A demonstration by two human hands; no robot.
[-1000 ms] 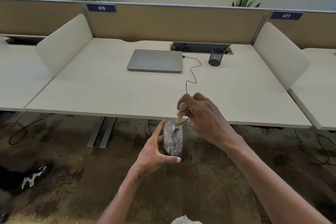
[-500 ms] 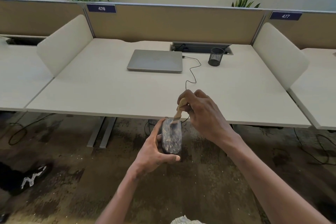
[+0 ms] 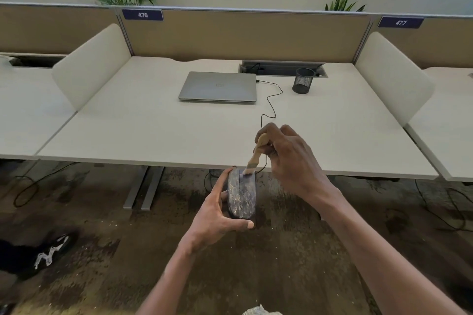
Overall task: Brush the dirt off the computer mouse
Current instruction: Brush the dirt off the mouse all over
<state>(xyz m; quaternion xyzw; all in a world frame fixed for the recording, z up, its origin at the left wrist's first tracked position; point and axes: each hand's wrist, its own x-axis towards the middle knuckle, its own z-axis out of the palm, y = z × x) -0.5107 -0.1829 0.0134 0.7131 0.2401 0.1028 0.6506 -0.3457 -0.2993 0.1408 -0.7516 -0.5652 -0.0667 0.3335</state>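
A dark computer mouse (image 3: 242,194), speckled with pale dirt, is held in the air just in front of the desk's front edge. My left hand (image 3: 217,215) grips it from the left, thumb under its near end. My right hand (image 3: 289,158) grips a small brush with a wooden handle (image 3: 258,151). The brush's pale bristles touch the mouse's far end near the scroll wheel. The mouse's black cable (image 3: 268,107) runs up over the desk to the laptop.
A closed grey laptop (image 3: 217,87) and a black mesh pen cup (image 3: 303,80) stand at the back of the white desk (image 3: 153,130). White side dividers flank the desk. A black shoe (image 3: 46,253) lies on the stained floor at the left.
Both hands and the mouse have risen slightly. The brush has moved up from the mouse's upper middle to its far end.
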